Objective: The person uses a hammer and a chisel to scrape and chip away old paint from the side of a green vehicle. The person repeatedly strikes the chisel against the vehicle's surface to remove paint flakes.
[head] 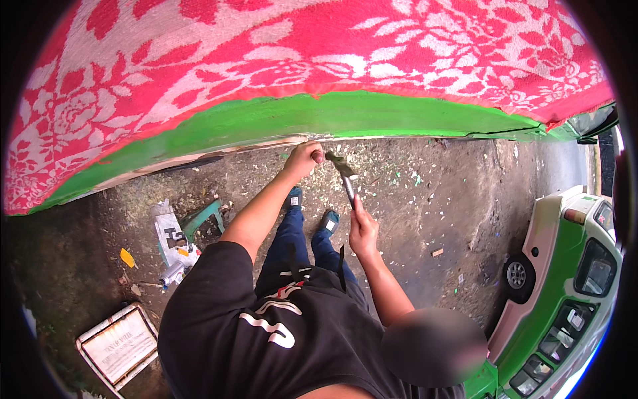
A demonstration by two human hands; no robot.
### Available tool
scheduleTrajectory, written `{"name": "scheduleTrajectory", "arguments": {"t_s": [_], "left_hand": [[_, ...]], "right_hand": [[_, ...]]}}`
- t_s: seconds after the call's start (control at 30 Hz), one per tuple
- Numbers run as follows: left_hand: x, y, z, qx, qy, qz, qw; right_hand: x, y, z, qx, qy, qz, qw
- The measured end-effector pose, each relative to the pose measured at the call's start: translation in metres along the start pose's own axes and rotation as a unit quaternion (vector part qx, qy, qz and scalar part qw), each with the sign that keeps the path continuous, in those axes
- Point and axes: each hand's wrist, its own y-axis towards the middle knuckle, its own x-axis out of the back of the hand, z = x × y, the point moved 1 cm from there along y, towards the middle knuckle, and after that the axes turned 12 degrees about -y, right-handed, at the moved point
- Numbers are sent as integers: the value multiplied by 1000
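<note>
My left hand (300, 160) is closed around a hand tool, of which only the rounded reddish-brown handle end (317, 156) shows. It is held against the lower edge of a green painted panel (389, 115); the tool's working end is hidden. In my right hand (364, 229) is a hammer, gripped by its dark handle. Its metal shaft (348, 187) points up and away from me. The hammer head (341, 165) is close to the handle end, with a small gap visible between them. A pink and white floral cloth (319, 55) covers the surface above the panel.
Pale chips litter the ground (398, 199) around my sandalled feet (329, 222). At left are a green frame (212, 217), a can (172, 274), a yellow scrap (127, 258) and a framed sign (119, 344) with writing. A green and white van (553, 279) stands at right.
</note>
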Motion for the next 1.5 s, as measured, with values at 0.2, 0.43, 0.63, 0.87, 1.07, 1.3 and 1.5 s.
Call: {"name": "scheduleTrajectory", "arguments": {"t_s": [0.2, 0.43, 0.63, 0.87, 1.07, 1.3, 1.5], "left_hand": [[7, -35, 47, 92, 19, 39, 995], [-5, -40, 6, 11, 9, 59, 998], [-11, -20, -8, 29, 85, 69, 994], [-19, -5, -17, -44, 164, 79, 982], [-30, 0, -20, -18, 234, 110, 966], [-52, 22, -21, -14, 325, 206, 923], [-65, 36, -4, 13, 355, 328, 875]], "right_hand": [[-12, 12, -10, -105, -99, 133, 981], [7, -13, -17, -137, -8, 60, 989], [17, -23, -24, -180, -3, 66, 982], [32, -30, -26, -211, 8, 52, 976], [36, -42, -43, -205, -9, 29, 978], [36, -50, -61, -259, 7, 19, 966], [31, -62, -78, -331, 31, 13, 943]]}}
